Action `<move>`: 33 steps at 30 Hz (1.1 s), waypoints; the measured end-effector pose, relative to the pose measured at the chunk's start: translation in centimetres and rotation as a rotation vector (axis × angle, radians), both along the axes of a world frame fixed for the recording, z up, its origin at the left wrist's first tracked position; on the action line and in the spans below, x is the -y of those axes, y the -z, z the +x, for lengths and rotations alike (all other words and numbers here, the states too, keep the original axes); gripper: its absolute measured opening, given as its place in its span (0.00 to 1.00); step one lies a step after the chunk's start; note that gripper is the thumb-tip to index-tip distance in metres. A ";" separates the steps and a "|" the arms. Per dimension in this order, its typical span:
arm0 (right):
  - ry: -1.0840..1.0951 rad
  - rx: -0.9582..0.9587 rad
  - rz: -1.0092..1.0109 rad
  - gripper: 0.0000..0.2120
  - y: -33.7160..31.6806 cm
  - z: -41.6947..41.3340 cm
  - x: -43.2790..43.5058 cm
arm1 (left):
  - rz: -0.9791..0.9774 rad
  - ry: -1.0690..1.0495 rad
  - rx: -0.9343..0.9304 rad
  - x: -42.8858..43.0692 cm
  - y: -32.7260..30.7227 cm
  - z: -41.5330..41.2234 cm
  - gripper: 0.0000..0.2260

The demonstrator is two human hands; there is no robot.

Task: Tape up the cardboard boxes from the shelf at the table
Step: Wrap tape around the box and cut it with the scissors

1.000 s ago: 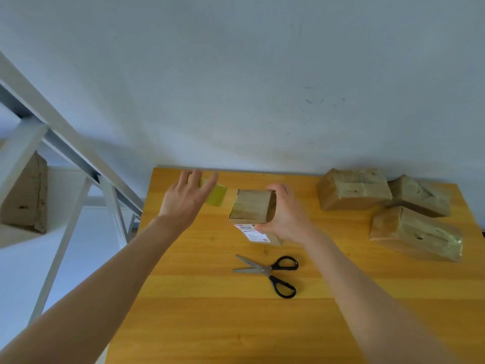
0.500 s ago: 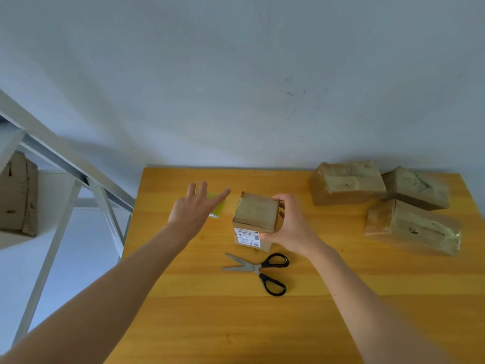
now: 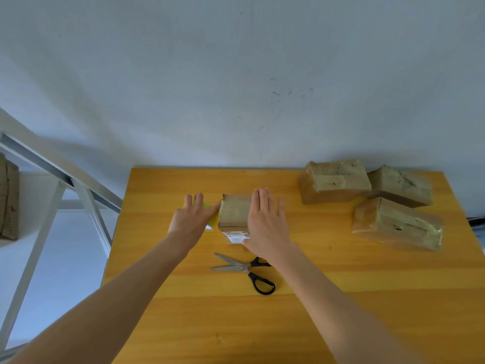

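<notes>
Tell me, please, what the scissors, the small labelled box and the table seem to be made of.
Scissors: bare grey metal blades with a dull sheen; black loop handles, probably plastic. Small labelled box: brown cardboard, matt, with a white printed paper label on its near face. Table: wood or a wood-look laminate, judging by the orange-yellow grain streaks and plank bands; smooth, faintly shiny.

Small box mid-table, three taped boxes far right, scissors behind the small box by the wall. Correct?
No. The head view shows the scissors in front of the small box, on the side nearer the person, not behind it by the wall. The rest of the statement holds.
</notes>
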State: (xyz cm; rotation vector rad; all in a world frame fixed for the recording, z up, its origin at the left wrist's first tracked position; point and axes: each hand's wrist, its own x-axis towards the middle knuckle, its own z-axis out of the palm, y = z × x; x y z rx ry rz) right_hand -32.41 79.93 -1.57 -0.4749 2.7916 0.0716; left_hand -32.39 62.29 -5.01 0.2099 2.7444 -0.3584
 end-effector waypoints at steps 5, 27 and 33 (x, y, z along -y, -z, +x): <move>0.099 -0.061 0.109 0.56 -1.0 -0.6 1.9 | 0.011 0.005 -0.016 -0.1 -0.2 0.2 0.41; 0.039 0.206 -0.479 0.44 0.5 -2.6 -0.9 | 0.772 -0.350 -0.385 1.3 -2.9 -0.4 0.29; 0.151 0.245 -0.676 0.46 1.6 -1.6 -2.7 | 0.766 -0.299 -0.295 -0.3 -3.7 -0.8 0.25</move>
